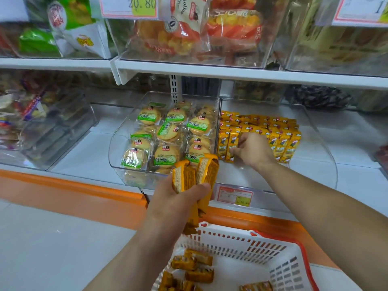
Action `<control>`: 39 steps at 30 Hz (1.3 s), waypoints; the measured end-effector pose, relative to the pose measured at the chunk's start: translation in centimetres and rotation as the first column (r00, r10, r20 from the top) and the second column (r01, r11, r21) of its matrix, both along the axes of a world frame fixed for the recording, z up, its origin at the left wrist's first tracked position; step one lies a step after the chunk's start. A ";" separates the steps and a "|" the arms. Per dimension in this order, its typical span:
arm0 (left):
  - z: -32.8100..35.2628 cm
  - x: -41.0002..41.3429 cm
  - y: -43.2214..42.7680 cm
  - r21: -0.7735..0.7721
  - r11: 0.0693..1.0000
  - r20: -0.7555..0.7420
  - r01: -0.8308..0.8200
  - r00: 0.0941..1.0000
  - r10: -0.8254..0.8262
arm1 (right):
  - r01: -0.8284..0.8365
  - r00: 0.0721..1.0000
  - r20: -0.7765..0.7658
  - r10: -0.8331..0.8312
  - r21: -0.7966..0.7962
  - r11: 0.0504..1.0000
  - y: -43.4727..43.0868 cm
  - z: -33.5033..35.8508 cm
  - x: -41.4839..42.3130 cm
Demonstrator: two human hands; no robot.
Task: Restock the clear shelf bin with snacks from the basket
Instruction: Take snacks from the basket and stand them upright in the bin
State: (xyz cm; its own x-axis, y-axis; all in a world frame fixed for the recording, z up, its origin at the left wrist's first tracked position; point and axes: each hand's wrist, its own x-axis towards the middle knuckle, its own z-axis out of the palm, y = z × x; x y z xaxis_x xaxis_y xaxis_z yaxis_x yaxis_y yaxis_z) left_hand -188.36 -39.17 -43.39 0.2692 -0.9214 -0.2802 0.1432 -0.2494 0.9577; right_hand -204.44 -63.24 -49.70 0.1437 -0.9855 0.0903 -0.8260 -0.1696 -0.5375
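Left hand [178,198] clamps around two snack packs [196,175]: glossy foil, yellow-orange, flat oblong bars with crimped ends, held upright just in front of the shelf edge. Right hand [253,151] is inside the clear shelf bin [327,148], fingers bent against the front row of the same packs. We cannot tell whether it pinches one or only presses.

We see several rows standing on end, tight together, filling the bin's left and middle. Bin walls are hard transparent plastic with a curved front lip.

Below, the basket [241,241]: white slotted plastic, red handle, a few loose bars [195,264] lying flat on its floor.

Beside the task bin on its left we note a matching cracker bin [117,143] holding round biscuits in clear wrappers with green labels. A price tag [235,195] hangs on the shelf front. White shelf [94,154], orange edge strip [73,191]. Upper bins [189,38] hold bagged snacks.
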 end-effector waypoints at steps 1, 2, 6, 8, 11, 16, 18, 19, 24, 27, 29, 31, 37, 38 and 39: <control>0.0 -0.2 -0.1 0.002 1.000 0.005 -0.003 1.000 0.003 | 0.000 1.000 0.006 0.000 -0.011 1.000 0.0 -0.1 0.0; -0.1 -0.3 -0.2 0.005 1.000 0.002 -0.002 1.000 0.002 | -0.003 1.000 0.002 0.003 -0.023 1.000 0.1 -0.1 0.0; -0.3 -0.6 -0.2 0.011 1.000 0.031 -0.002 1.000 0.001 | -0.011 0.998 -0.058 0.007 -0.074 0.997 0.1 -0.3 0.1; -0.3 -0.7 -0.2 0.024 1.000 0.020 -0.002 1.000 0.001 | -0.015 0.996 -0.084 0.007 -0.098 0.995 0.1 -0.3 0.1; -0.2 -0.6 -0.1 0.030 1.000 0.023 -0.001 1.000 0.000 | -0.033 0.988 -0.156 0.011 -0.140 0.990 -0.1 -0.4 0.4; -0.3 -0.2 0.0 0.038 0.999 -0.003 -0.010 1.000 0.010 | -0.021 0.982 -0.188 -0.003 -0.128 0.992 -0.1 -0.5 0.5; -0.4 -0.2 -0.1 0.034 0.999 -0.021 -0.009 1.000 0.010 | -0.013 0.982 -0.187 -0.003 -0.085 0.996 -0.1 -0.4 0.5; -0.3 -0.2 -0.1 0.027 1.000 -0.027 -0.009 1.000 0.010 | -0.008 0.981 -0.195 -0.003 -0.054 0.998 -0.1 -0.2 0.4; -0.2 -0.4 -0.2 0.026 0.999 -0.033 -0.020 0.999 0.021 | -0.016 0.968 -0.251 0.031 0.062 0.998 0.5 1.5 -0.2; -0.1 -0.6 -0.2 0.023 1.000 -0.050 -0.020 0.999 0.021 | -0.001 0.953 -0.302 0.026 0.081 0.997 1.8 3.6 -1.2; -0.3 -0.9 -0.2 0.022 1.000 -0.050 -0.020 0.999 0.021 | -0.043 0.975 -0.214 0.060 0.084 0.996 3.7 5.3 -2.3; -0.4 -1.6 0.0 0.023 1.000 -0.053 0.008 0.999 -0.007 | -0.151 0.988 0.027 0.149 0.104 0.983 6.8 6.7 -3.4; -0.5 -4.4 0.5 -0.027 0.985 -0.119 0.170 0.978 -0.172 | -0.449 0.711 0.698 0.088 0.354 0.820 16.7 7.7 -5.5; -0.4 -4.9 0.6 -0.048 0.979 -0.127 0.200 0.971 -0.204 | -0.449 0.683 0.728 0.056 0.359 0.818 17.4 7.5 -5.7; -0.4 -5.2 0.7 -0.061 0.973 -0.131 0.221 0.965 -0.227 | -0.448 0.665 0.746 0.030 0.366 0.816 17.7 7.4 -5.9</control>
State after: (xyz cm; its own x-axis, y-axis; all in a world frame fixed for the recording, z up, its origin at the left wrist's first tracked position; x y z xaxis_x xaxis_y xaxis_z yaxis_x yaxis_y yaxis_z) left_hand -193.58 -38.49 -43.82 0.0164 -0.9664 -0.2564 0.2185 -0.2467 0.9441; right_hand -210.31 -45.52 -42.34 0.4831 -0.8516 -0.2037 -0.1520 0.1475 -0.9773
